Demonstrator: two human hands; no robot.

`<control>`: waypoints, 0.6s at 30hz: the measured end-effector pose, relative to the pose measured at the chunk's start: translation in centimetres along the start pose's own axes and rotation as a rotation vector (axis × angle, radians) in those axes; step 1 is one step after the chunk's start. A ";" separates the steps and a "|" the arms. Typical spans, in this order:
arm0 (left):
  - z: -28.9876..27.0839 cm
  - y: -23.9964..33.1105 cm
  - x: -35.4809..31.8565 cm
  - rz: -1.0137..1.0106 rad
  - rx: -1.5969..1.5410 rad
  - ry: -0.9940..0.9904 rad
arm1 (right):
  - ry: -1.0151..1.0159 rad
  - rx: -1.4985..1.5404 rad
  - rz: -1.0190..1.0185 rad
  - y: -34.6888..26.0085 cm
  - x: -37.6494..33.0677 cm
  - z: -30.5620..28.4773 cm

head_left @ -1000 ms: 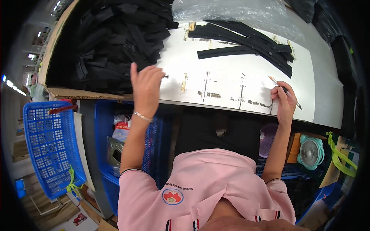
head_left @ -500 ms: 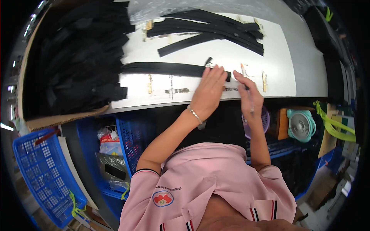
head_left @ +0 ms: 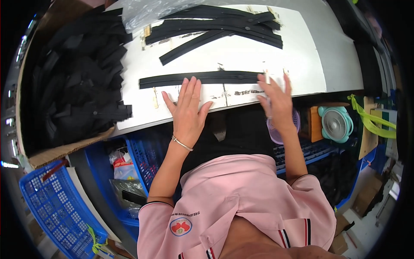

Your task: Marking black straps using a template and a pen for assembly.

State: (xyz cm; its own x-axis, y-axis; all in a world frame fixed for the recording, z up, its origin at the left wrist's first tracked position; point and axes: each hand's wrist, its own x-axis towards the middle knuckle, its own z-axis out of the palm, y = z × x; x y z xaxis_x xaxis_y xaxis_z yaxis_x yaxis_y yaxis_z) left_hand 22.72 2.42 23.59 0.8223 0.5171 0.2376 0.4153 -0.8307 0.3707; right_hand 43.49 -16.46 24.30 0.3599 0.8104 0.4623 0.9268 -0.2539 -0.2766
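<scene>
A long black fabric strip, with a line along its length and a small round dark spot, lies straight across the white board. My left hand rests on the board with its fingers spread, fingertips at the strip's near edge. At the strip's right end is my right hand, a little blurred. A slim, pale pen-like stick shows among its fingers; its grip is partly hidden. More black strips lie crossed over one another at the far side of the board.
A cardboard box heaped with black fabric pieces stands at the left. Clear plastic film lies at the back. Below the table edge are blue baskets, a purple basket and a turquoise fan.
The strip has shifted right, and its left end now lies apart from the fabric heap. My left hand has moved left along it and spread its fingers. My right hand stays near the right end.
</scene>
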 end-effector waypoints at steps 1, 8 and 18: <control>-0.2 -0.1 -0.3 -0.024 -0.026 -0.012 | 0.000 -0.007 0.017 0.8 -0.5 -0.3; -1.0 -0.8 -0.3 -0.050 0.010 0.069 | 0.048 -0.004 0.054 4.0 -1.4 -1.5; -1.7 -2.0 -3.6 -0.127 0.045 0.011 | 0.039 -0.070 0.059 4.1 -1.4 -1.4</control>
State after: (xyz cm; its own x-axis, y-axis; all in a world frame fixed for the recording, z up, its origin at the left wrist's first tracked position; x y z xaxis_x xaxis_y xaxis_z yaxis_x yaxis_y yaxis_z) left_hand 18.25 2.53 23.57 0.7578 0.6208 0.2009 0.5331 -0.7666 0.3578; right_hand 46.93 -19.33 23.72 0.4167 0.7723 0.4795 0.9086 -0.3377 -0.2456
